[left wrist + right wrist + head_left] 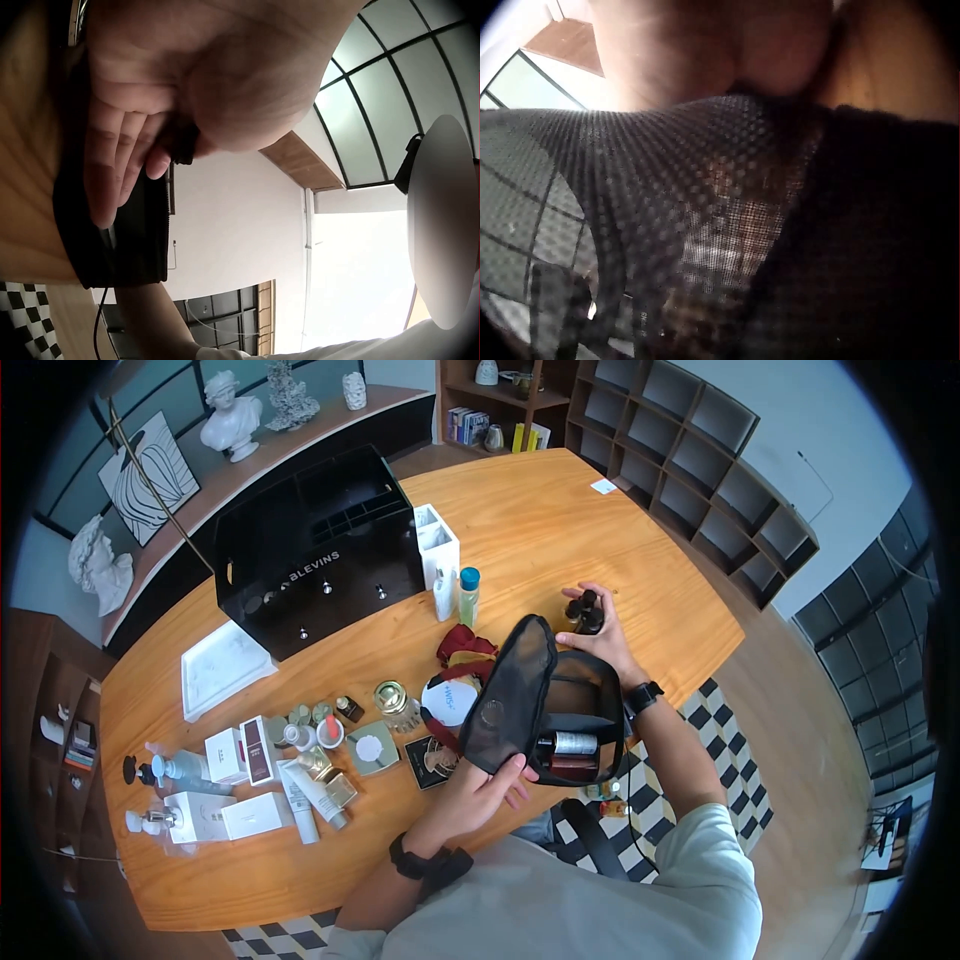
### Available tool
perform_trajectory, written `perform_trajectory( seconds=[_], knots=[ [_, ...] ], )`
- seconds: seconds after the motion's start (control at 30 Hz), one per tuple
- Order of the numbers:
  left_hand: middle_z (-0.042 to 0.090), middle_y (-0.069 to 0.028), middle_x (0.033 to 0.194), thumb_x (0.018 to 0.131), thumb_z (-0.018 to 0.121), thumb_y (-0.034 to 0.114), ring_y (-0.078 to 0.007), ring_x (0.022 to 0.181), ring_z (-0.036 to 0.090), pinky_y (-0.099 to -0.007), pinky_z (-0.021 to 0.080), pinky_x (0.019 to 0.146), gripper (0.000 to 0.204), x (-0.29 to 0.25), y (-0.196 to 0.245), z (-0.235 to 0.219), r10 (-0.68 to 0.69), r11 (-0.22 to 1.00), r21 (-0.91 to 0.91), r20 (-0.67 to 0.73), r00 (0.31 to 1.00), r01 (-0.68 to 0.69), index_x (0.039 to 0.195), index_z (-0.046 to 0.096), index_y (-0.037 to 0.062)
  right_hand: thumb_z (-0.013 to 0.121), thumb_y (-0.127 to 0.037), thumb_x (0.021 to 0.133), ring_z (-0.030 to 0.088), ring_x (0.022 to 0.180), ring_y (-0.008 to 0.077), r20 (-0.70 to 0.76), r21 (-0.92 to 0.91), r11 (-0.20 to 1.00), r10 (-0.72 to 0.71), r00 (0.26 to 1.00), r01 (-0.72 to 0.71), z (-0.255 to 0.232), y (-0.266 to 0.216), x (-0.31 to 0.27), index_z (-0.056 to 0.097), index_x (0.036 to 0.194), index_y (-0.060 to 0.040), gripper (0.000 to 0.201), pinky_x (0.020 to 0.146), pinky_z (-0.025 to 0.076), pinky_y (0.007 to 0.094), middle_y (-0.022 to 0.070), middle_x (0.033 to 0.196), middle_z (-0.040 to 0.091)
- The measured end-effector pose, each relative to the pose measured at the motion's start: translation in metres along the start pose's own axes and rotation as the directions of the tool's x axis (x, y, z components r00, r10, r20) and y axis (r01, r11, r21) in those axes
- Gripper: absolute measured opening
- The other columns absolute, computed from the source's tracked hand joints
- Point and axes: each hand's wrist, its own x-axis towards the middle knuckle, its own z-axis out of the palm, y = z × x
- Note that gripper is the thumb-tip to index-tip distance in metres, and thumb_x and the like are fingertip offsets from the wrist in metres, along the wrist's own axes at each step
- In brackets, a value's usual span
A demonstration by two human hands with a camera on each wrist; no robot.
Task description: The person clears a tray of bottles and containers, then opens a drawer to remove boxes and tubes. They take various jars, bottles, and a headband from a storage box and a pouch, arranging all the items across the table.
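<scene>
A black mesh toiletry bag point(610, 690) is unzipped on the near right of the table, its see-through lid point(510, 700) raised toward the left. At the bag's near left corner, my left hand point(480, 795) pinches the edge, thumb over the lid's lower end; the left wrist view shows its fingers stretched along the black fabric. Just beyond the bag, my right hand point(605, 640) grips small dark bottles point(583, 612) with black caps, thumb on the near side. Inside the bag lies a dark red bottle with a silver label point(575, 744). In the right wrist view, mesh point(727, 202) covers most of the picture.
Left of the bag are a white round item point(450, 701), dark red cloth point(465, 645), a glass jar point(395, 705) and several cosmetic boxes and tubes. A black case point(320, 560), a white holder point(437, 545) and a blue-capped bottle point(469, 598) stand farther back.
</scene>
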Motion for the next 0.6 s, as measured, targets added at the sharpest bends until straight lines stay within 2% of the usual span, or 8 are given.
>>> perform_trajectory(
  seconds=[0.1, 0.17, 0.23, 0.33, 0.37, 0.4, 0.5, 0.6],
  knots=[
    [0.074, -0.0159, 0.111, 0.119, 0.049, 0.021, -0.0213, 0.090, 0.077, -0.0350, 0.064, 0.075, 0.029, -0.002, -0.003, 0.000, 0.010, 1.000, -0.029, -0.008, 1.000, -0.010, 0.120, 0.062, -0.0045, 0.094, 0.001, 0.079, 0.054, 0.145, 0.0247, -0.071, 0.150, 0.989, 0.023, 0.997, -0.012, -0.006, -0.012, -0.021, 0.030, 0.169, -0.0135, 0.111, 0.122, 0.044, 0.0407, 0.0141, 0.161, 0.051],
    [0.074, -0.0124, 0.102, 0.117, 0.053, 0.018, -0.0175, 0.084, 0.076, -0.0324, 0.063, 0.072, 0.024, -0.002, -0.006, 0.001, 0.043, 0.998, -0.053, -0.046, 0.998, -0.046, 0.116, 0.061, -0.0040, 0.085, 0.003, 0.087, 0.055, 0.143, 0.0248, -0.235, -0.083, 0.981, -0.192, 0.953, 0.177, -0.025, -0.025, -0.030, 0.041, 0.161, -0.0085, 0.088, 0.119, 0.046, 0.0421, 0.0133, 0.155, 0.055],
    [0.074, -0.0126, 0.102, 0.117, 0.055, 0.018, -0.0176, 0.087, 0.076, -0.0321, 0.063, 0.075, 0.024, -0.002, -0.002, 0.003, 0.068, 0.997, -0.029, -0.060, 0.996, -0.069, 0.116, 0.062, -0.0051, 0.079, 0.003, 0.092, 0.059, 0.135, 0.0221, -0.206, -0.061, 0.979, -0.205, 0.957, 0.196, -0.038, -0.068, -0.055, 0.056, 0.145, -0.0031, 0.057, 0.113, 0.050, 0.0398, 0.0125, 0.144, 0.061],
    [0.075, -0.0137, 0.104, 0.116, 0.056, 0.019, -0.0184, 0.091, 0.076, -0.0333, 0.063, 0.079, 0.026, -0.004, 0.000, 0.006, 0.067, 0.998, 0.014, -0.066, 0.996, -0.066, 0.118, 0.063, -0.0062, 0.081, 0.002, 0.091, 0.073, 0.090, 0.0153, 0.265, -0.167, 0.984, -0.010, 0.964, 0.056, -0.022, -0.143, -0.100, 0.075, 0.110, -0.0007, 0.021, 0.083, 0.059, 0.0310, 0.0049, 0.103, 0.076],
    [0.075, -0.0133, 0.104, 0.116, 0.056, 0.019, -0.0181, 0.091, 0.076, -0.0333, 0.062, 0.079, 0.027, -0.004, 0.000, 0.006, 0.063, 0.998, 0.020, -0.073, 0.995, -0.062, 0.118, 0.064, -0.0060, 0.087, 0.000, 0.087, 0.077, 0.094, 0.0217, 0.408, -0.331, 0.941, 0.083, 0.909, 0.063, -0.006, -0.166, -0.105, 0.078, 0.101, -0.0016, 0.017, 0.083, 0.062, 0.0337, 0.0126, 0.109, 0.079],
    [0.075, -0.0129, 0.104, 0.116, 0.056, 0.020, -0.0179, 0.090, 0.075, -0.0333, 0.062, 0.079, 0.027, -0.005, 0.000, 0.007, 0.060, 0.998, 0.024, -0.083, 0.995, -0.058, 0.118, 0.064, -0.0058, 0.089, -0.006, 0.085, 0.076, 0.100, 0.0304, 0.530, -0.440, 0.885, 0.119, 0.840, 0.152, 0.012, -0.173, -0.110, 0.077, 0.114, -0.0037, 0.032, 0.086, 0.062, 0.0382, 0.0163, 0.112, 0.076],
    [0.075, -0.0122, 0.107, 0.117, 0.055, 0.018, -0.0172, 0.094, 0.075, -0.0331, 0.062, 0.082, 0.026, -0.007, 0.003, 0.007, 0.079, 0.986, 0.149, -0.049, 0.996, -0.070, 0.116, 0.066, -0.0048, 0.090, -0.017, 0.074, 0.070, 0.106, 0.0382, 0.570, -0.714, 0.561, 0.118, 0.813, 0.419, 0.048, -0.148, -0.130, 0.066, 0.121, 0.0010, 0.055, 0.089, 0.058, 0.0462, 0.0209, 0.112, 0.068],
    [0.074, -0.0110, 0.106, 0.117, 0.055, 0.016, -0.0161, 0.095, 0.073, -0.0323, 0.061, 0.085, 0.024, -0.007, 0.000, 0.003, 0.152, 0.957, 0.251, 0.004, 0.988, -0.148, 0.116, 0.066, -0.0042, 0.089, -0.017, 0.070, 0.069, 0.104, 0.0397, 0.592, -0.724, 0.543, 0.171, 0.788, 0.426, 0.056, -0.149, -0.122, 0.063, 0.120, 0.0004, 0.059, 0.089, 0.058, 0.0467, 0.0216, 0.113, 0.068]
  ],
)
